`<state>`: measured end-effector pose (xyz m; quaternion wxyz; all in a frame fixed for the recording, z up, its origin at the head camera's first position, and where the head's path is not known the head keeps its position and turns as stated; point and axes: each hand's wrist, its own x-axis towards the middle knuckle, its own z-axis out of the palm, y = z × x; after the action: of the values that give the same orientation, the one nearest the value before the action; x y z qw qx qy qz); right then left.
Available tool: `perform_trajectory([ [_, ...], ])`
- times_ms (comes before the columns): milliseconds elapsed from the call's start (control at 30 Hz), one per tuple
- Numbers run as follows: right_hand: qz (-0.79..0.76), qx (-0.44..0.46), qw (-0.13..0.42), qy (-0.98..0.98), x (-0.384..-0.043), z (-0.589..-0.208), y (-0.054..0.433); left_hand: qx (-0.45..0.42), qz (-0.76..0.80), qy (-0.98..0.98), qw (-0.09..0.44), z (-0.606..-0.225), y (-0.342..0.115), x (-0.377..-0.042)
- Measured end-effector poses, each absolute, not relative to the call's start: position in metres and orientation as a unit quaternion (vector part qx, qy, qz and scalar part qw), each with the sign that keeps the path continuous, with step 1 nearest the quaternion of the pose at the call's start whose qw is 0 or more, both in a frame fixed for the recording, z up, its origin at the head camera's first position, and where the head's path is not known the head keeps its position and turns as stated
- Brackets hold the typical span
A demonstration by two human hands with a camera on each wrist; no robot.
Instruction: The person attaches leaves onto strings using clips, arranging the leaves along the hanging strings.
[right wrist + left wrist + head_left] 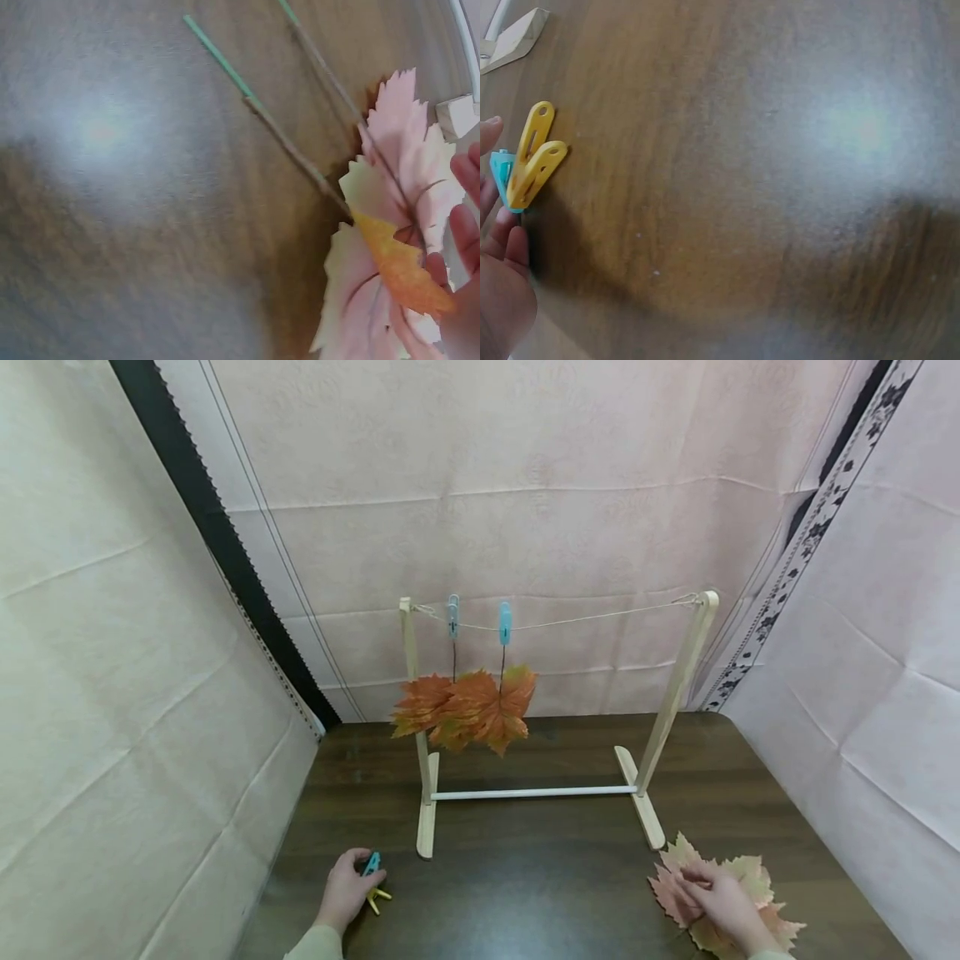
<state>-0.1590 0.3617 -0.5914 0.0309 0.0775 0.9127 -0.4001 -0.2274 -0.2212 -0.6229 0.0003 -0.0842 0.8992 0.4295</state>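
Note:
My left hand point(349, 890) is low on the left of the table, its thumb and fingers around a blue clothespin point(372, 863). Just beside that, a yellow clothespin point(534, 154) shows its two prongs spread, close to the fingers. On the right, my right hand point(722, 902) is over artificial maple leaves point(750, 872) in pale pink and yellow-green, thumb and forefinger pinching a pink leaf near its edge. The right wrist view shows the leaves' long stems point(289, 146), green at the tips, and a folded orange part point(401, 262). The thumb is hidden there.
Behind the hands stands a wooden rack point(675, 693) with a string point(600, 617) and white lower bar point(536, 792). Blue clothespins point(505, 622) on the string hold orange maple leaves point(480, 706) by their stems. Pale cloth point(525, 543) surrounds the brown table point(525, 893).

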Motion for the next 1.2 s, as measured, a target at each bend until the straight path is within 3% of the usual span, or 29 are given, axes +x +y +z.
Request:
perform_trajectory([
  [233, -0.392, 0.093, 0.043, 0.914, -0.159, -0.595, 0.359, -0.103, 0.417, 0.903, 0.003, -0.628, -0.219, -0.227],
  [567, -0.420, 0.104, 0.014, 0.902, -0.165, -0.591, 0.348, -0.097, 0.407, 0.908, -0.012, -0.632, -0.218, -0.224],
  [633, -0.414, 0.081, 0.010, 0.907, -0.164, -0.592, 0.347, -0.098, 0.407, 0.908, -0.012, -0.632, -0.219, -0.223],
  [800, -0.425, -0.029, 0.058, 0.903, -0.161, -0.599, 0.348, -0.095, 0.384, 0.918, -0.020, -0.631, -0.220, -0.221],
  [900, -0.395, -0.117, 0.048, 0.910, -0.159, -0.606, 0.349, -0.095, 0.363, 0.926, -0.026, -0.629, -0.220, -0.218],
  [1200, -0.278, -0.258, -0.079, 0.922, -0.160, -0.622, 0.350, -0.110, 0.348, 0.929, -0.050, -0.626, -0.220, -0.217],
])
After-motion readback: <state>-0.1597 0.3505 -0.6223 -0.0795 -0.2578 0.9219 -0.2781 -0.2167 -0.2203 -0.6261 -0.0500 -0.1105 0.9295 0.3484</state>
